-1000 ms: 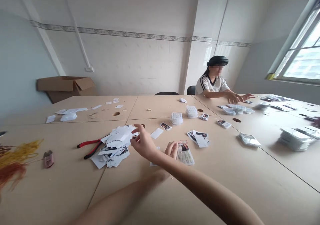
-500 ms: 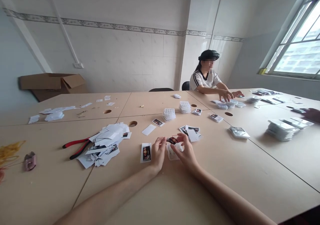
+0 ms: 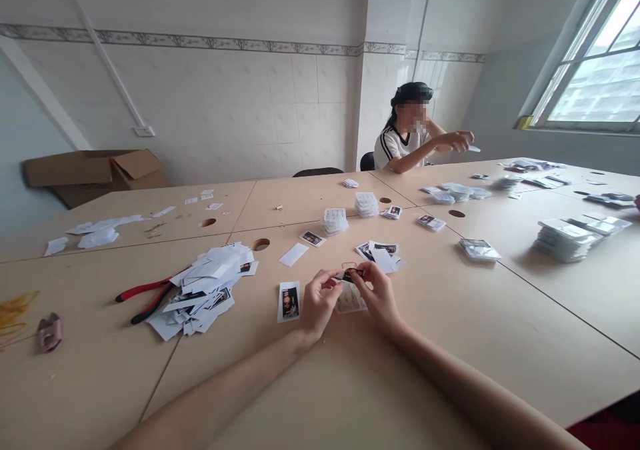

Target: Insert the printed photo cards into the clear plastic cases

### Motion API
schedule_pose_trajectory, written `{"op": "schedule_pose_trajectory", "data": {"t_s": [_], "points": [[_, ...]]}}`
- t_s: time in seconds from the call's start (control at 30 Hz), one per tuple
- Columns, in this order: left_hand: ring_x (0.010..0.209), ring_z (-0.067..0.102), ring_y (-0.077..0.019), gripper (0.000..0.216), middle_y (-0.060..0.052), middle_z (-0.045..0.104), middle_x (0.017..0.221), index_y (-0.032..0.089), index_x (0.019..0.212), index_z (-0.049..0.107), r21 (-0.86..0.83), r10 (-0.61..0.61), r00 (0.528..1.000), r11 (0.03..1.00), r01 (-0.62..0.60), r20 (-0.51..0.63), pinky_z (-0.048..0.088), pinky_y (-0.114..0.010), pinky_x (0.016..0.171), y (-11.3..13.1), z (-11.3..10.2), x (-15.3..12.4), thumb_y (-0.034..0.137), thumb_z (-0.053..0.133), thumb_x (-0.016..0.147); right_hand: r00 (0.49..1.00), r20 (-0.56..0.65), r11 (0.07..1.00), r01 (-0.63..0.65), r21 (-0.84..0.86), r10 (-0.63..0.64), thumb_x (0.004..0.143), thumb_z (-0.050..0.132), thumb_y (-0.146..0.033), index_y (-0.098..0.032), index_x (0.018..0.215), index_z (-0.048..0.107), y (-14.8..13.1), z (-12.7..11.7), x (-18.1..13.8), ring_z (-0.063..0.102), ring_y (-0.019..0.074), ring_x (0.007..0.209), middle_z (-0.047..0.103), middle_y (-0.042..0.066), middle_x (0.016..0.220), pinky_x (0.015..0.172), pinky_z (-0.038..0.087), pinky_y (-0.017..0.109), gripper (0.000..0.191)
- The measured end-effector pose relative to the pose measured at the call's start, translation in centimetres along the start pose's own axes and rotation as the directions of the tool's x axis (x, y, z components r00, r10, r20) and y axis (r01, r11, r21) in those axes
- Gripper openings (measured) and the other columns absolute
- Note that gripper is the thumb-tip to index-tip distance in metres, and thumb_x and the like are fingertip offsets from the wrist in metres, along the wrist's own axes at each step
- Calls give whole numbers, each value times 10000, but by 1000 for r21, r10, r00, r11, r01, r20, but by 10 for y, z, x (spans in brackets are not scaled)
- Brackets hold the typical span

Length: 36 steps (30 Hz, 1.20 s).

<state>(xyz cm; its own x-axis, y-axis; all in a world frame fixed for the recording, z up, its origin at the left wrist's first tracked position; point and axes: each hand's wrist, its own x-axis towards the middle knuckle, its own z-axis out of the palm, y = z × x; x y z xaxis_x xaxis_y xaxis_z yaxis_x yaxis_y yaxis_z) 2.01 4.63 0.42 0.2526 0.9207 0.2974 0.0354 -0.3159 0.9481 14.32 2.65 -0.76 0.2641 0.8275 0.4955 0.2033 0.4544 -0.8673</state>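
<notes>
Between my two hands is a small dark printed card [image 3: 353, 275], raised just above the table. My left hand [image 3: 319, 302] pinches its left end with thumb and fingers, and my right hand [image 3: 381, 294] is closed on its right end. Below the card, partly covered by my fingers, lies a clear plastic case [image 3: 351, 301] with small pale shapes in it. A printed picture card [image 3: 289, 302] lies flat to the left of my left hand. Just beyond my hands is a loose pile of picture cards and white slips [image 3: 384, 258].
Red-handled pliers [image 3: 145, 298] lie partly under a heap of paper cards [image 3: 207, 290] at left. Stacked clear cases [image 3: 335, 222] stand ahead, more stacks [image 3: 565, 240] at right. Across the table sits a co-worker [image 3: 407, 133] with one hand raised, holding something pale. Round holes [image 3: 261, 244] pierce the tabletop.
My left fingers have come further over the card, and the card has turned slightly in my hands. The co-worker has lifted a hand off the table with a pale thing in it.
</notes>
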Motion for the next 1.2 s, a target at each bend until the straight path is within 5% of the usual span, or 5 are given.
{"op": "schedule_pose_trajectory", "data": {"t_s": [0.27, 0.43, 0.6, 0.8, 1.2], "points": [[660, 557, -134, 244, -15, 626, 708, 149, 720, 627, 4, -18, 1000, 1000, 18, -10, 415, -214, 593, -2, 1, 1, 357, 500, 740, 992, -38, 985, 113, -134, -119, 717, 553, -222, -189, 674, 446, 3, -1, 0, 463, 129, 715, 479, 0, 748, 631, 384, 245, 119], [820, 565, -172, 291, -55, 638, 895, 153, 834, 632, 7, -41, 997, 999, 41, -59, 425, -252, 699, -9, 0, 6, 391, 497, 733, 990, -22, 989, 138, -51, -140, 742, 519, -208, -188, 678, 463, -4, 0, -1, 491, 122, 684, 507, -8, 704, 632, 397, 247, 88], [1038, 489, -212, 406, -90, 542, 1142, 177, 1053, 553, 55, -82, 995, 995, 85, -52, 380, -316, 851, -11, -1, 6, 387, 530, 706, 982, -183, 999, 39, 17, -35, 702, 578, -225, -176, 637, 464, -10, -13, 8, 486, 107, 622, 499, -27, 629, 594, 378, 237, 140], [1073, 444, -250, 747, -87, 501, 1149, 227, 1155, 409, 412, -11, 993, 910, -40, 121, 342, -385, 891, -5, 3, -2, 238, 723, 477, 937, -294, 962, -114, 249, 188, 640, 632, -261, -175, 645, 435, -2, -25, 20, 465, 85, 564, 451, -58, 593, 554, 367, 223, 215], [972, 511, -192, 536, -54, 497, 1090, 223, 1025, 444, 253, 33, 994, 966, -57, 100, 412, -313, 817, -7, 0, -4, 189, 686, 549, 952, -68, 896, -254, 364, 298, 631, 645, -289, -182, 662, 440, -7, -11, 4, 493, 89, 560, 484, -54, 575, 540, 404, 215, 233]]}}
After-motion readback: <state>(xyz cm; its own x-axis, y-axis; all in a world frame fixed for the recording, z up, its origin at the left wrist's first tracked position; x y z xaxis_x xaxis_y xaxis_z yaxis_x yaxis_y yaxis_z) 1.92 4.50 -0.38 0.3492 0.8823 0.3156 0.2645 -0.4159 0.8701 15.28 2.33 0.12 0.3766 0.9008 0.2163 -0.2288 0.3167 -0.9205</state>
